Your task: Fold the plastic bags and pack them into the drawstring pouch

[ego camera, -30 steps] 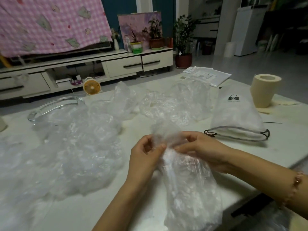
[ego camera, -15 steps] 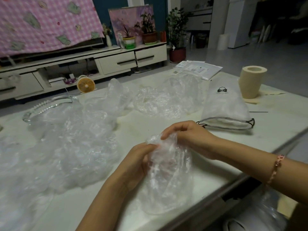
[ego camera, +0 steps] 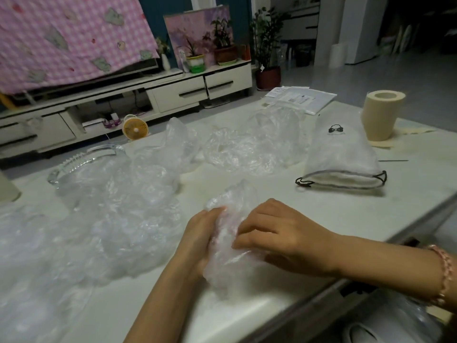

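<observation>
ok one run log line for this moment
left hand, right hand: gripping plastic bag | drawstring pouch: on table, untouched

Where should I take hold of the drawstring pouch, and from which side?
Probably the upper hem of the mouth of the drawstring pouch, approached from the near side. The pouch lies flat on the table with its mouth facing the person, so fingers can slip inside.
</observation>
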